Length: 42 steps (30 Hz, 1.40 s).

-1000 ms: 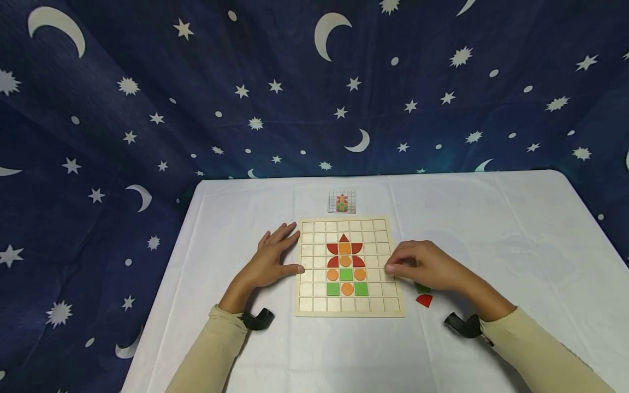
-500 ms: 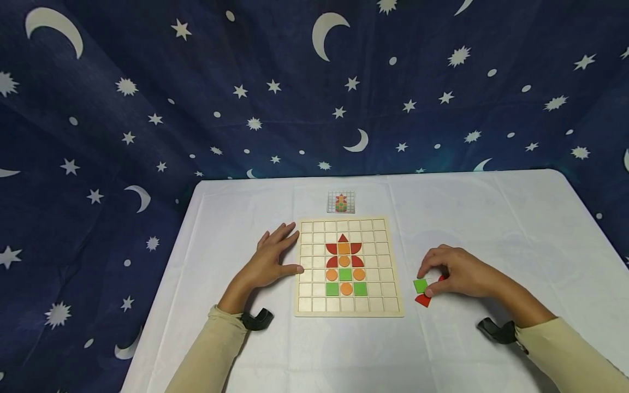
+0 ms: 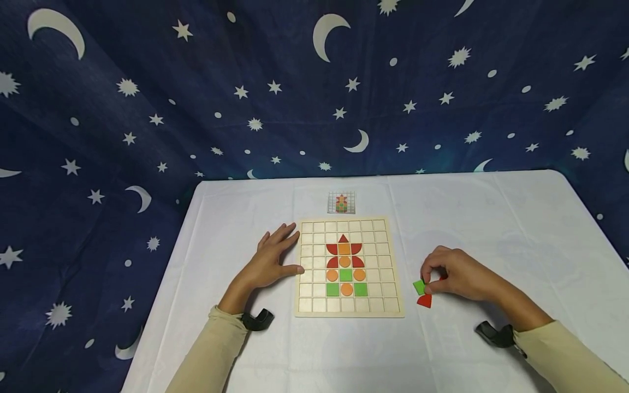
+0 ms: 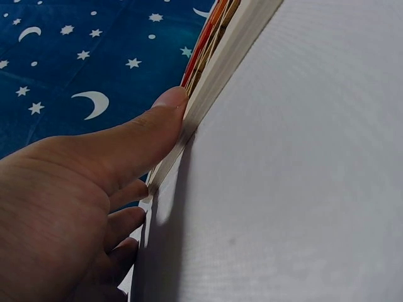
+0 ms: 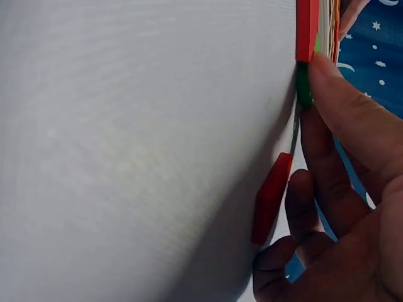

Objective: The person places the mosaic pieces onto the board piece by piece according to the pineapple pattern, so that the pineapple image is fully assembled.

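A pale wooden grid board (image 3: 314,305) lies flat, carrying red, orange and green tiles laid as a symmetrical figure. My left hand (image 3: 267,265) has its fingers spread at the board's left side; in the left wrist view the thumb (image 4: 171,99) rests on the board's edge. To the right of the board, my right hand (image 3: 459,273) pinches a green square tile (image 3: 419,287) between thumb and index finger, partly covering it. A red quarter-circle tile (image 3: 425,301) touches or overlaps that square in the head view. Another red tile (image 5: 272,200) lies under the curled fingers in the right wrist view.
A small pattern card (image 3: 341,202) with a printed coloured figure lies behind the board. White cloth (image 3: 236,218) covers the table, and a dark blue curtain (image 3: 275,49) with moons and stars hangs behind it.
My right hand has moved from the board's right edge out to the loose tiles and taken the green square between its fingertips. The left hand stays in place.
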Motion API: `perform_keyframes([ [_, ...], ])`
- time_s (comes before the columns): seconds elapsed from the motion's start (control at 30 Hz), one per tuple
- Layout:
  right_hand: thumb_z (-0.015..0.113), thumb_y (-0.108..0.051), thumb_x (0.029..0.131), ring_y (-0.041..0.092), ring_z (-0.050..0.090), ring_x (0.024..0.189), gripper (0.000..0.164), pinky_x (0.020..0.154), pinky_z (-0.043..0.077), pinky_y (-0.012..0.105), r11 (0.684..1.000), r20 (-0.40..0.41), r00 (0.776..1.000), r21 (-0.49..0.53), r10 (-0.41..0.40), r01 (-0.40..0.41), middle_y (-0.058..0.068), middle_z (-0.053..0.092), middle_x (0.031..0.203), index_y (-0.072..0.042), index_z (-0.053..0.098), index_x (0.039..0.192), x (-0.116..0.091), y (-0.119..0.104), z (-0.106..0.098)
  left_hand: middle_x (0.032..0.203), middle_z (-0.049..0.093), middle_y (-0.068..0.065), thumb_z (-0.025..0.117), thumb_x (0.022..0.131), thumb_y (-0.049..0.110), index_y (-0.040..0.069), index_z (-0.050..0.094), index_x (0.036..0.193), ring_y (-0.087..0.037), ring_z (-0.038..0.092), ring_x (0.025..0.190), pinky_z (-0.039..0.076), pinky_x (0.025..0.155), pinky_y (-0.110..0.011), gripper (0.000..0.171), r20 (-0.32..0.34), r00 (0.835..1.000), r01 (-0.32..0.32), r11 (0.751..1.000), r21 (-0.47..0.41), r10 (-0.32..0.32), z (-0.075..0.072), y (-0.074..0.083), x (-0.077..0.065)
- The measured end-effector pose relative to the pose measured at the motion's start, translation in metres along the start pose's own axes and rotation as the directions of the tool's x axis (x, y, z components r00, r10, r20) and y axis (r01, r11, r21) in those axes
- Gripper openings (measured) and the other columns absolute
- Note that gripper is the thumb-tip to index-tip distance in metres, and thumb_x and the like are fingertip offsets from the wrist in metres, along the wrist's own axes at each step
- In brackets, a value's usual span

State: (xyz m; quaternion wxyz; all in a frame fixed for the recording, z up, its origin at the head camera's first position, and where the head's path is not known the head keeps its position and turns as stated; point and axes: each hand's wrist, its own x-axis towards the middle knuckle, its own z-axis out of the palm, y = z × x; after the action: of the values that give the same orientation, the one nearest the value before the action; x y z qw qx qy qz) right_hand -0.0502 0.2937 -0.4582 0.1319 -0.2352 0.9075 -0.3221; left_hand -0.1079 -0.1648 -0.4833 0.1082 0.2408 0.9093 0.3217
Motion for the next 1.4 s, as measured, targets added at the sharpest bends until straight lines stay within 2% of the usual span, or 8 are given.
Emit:
perform_keyframes([
  [0.13, 0.089, -0.018, 0.079, 0.006, 0.053, 0.076, 0.027, 0.066, 0.047, 0.020, 1.000, 0.013, 1.000, 0.015, -0.008, 0.008, -0.015, 0.060, 0.083, -0.035, 0.071, 0.091, 0.001, -0.004, -0.002, 0.170, 0.026, -0.008, 0.084, 0.083, 0.041, 0.007, 0.042, 0.156, -0.032, 0.014, 0.160, 0.003, 0.126, -0.060, 0.091, -0.008, 1.000, -0.011, 1.000, 0.006, 0.011, 0.000, 0.000, 0.000],
  [0.3, 0.088, -0.023, 0.080, 0.003, 0.052, 0.079, 0.022, 0.068, 0.046, 0.020, 0.998, 0.035, 0.998, -0.029, -0.051, 0.052, -0.020, 0.063, 0.088, -0.034, 0.074, 0.093, 0.002, -0.004, -0.003, 0.169, 0.027, -0.009, 0.085, 0.083, 0.041, 0.006, 0.043, 0.155, -0.033, 0.015, 0.159, 0.004, 0.126, -0.061, 0.091, -0.008, 1.000, -0.018, 1.000, 0.010, 0.018, -0.001, 0.001, 0.000],
  [0.63, 0.091, -0.026, 0.076, 0.004, 0.052, 0.079, 0.026, 0.069, 0.045, 0.021, 0.999, 0.016, 1.000, -0.048, 0.003, -0.002, -0.020, 0.062, 0.086, -0.034, 0.070, 0.090, 0.006, -0.005, -0.001, 0.169, 0.027, -0.009, 0.085, 0.083, 0.040, 0.006, 0.041, 0.156, -0.032, 0.014, 0.160, 0.004, 0.126, -0.061, 0.092, -0.003, 1.000, -0.011, 1.000, 0.010, 0.011, -0.002, 0.002, 0.000],
  [0.83, 0.088, -0.021, 0.080, 0.003, 0.054, 0.073, 0.023, 0.064, 0.047, 0.020, 0.997, -0.015, 1.000, 0.072, 0.002, -0.001, -0.016, 0.062, 0.079, -0.030, 0.072, 0.094, 0.012, -0.014, 0.007, 0.169, 0.027, -0.009, 0.084, 0.083, 0.040, 0.006, 0.041, 0.156, -0.033, 0.015, 0.159, 0.004, 0.126, -0.061, 0.091, -0.010, 1.000, -0.016, 1.000, 0.007, 0.016, -0.003, 0.002, 0.000],
  [0.97, 0.086, -0.017, 0.083, 0.005, 0.057, 0.070, 0.019, 0.061, 0.048, 0.021, 0.984, -0.036, 0.999, 0.174, 0.040, -0.034, -0.013, 0.067, 0.079, -0.028, 0.075, 0.095, 0.019, -0.025, 0.015, 0.169, 0.027, -0.009, 0.084, 0.083, 0.040, 0.006, 0.041, 0.156, -0.032, 0.014, 0.160, 0.003, 0.126, -0.061, 0.091, -0.011, 1.000, -0.013, 1.000, 0.001, 0.013, -0.003, 0.002, 0.000],
  [1.13, 0.081, -0.017, 0.087, 0.007, 0.059, 0.070, 0.015, 0.060, 0.049, 0.022, 0.964, 0.017, 0.995, 0.247, 0.098, -0.099, -0.010, 0.071, 0.084, -0.023, 0.078, 0.100, 0.029, -0.043, 0.025, 0.169, 0.027, -0.008, 0.085, 0.083, 0.041, 0.006, 0.042, 0.156, -0.032, 0.014, 0.160, 0.003, 0.126, -0.060, 0.091, -0.008, 1.000, -0.005, 1.000, -0.002, 0.005, -0.002, 0.002, 0.000],
  [1.23, 0.079, -0.015, 0.089, 0.007, 0.060, 0.073, 0.018, 0.063, 0.050, 0.021, 0.956, 0.050, 0.994, 0.271, 0.100, -0.110, -0.009, 0.072, 0.087, -0.019, 0.078, 0.106, 0.035, -0.054, 0.032, 0.169, 0.027, -0.008, 0.085, 0.083, 0.041, 0.006, 0.042, 0.156, -0.032, 0.014, 0.160, 0.003, 0.126, -0.060, 0.092, -0.010, 1.000, -0.004, 1.000, 0.001, 0.004, -0.002, 0.002, 0.000],
  [1.4, 0.084, -0.015, 0.085, 0.007, 0.064, 0.072, 0.015, 0.066, 0.054, 0.021, 0.938, 0.045, 0.994, 0.328, 0.104, -0.113, -0.006, 0.070, 0.081, -0.016, 0.076, 0.098, 0.045, -0.073, 0.047, 0.169, 0.027, -0.008, 0.085, 0.083, 0.041, 0.007, 0.042, 0.156, -0.032, 0.014, 0.160, 0.003, 0.126, -0.060, 0.092, -0.011, 1.000, -0.007, 1.000, 0.006, 0.007, -0.001, 0.002, 0.000],
])
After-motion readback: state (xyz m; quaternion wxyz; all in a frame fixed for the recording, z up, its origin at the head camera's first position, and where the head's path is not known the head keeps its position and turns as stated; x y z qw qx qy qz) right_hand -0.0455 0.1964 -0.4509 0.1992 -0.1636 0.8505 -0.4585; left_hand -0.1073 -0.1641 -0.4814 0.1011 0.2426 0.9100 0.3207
